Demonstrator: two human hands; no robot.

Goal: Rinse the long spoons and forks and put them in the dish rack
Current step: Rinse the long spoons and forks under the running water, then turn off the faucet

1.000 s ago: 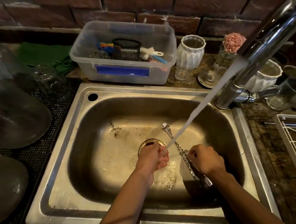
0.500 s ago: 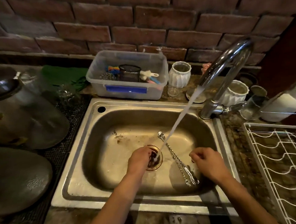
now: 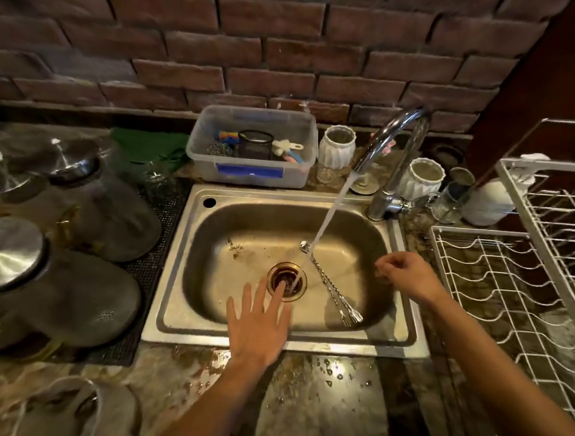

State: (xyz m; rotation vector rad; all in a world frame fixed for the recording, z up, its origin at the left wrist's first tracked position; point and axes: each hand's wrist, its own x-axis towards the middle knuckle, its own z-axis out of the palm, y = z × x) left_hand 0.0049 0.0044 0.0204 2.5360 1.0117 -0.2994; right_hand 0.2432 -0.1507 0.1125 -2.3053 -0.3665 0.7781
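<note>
now long spoons and forks [image 3: 332,288] lie bundled in sink [image 3: 216,284] beside drain, under tap stream. left hand [image 3: 258,325] spread flat, empty; right hand [image 3: 407,274] loosely curled, empty. likely light, stiff, wet-slippery; grip mid-handles.

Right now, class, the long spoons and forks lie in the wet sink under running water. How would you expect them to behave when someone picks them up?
The cutlery is thin shiny metal, so probably stiff and light. Water runs over it, so it is likely slippery. Several pieces lie bunched on the sink floor, so they may slide apart or clatter if gripped loosely.
</note>
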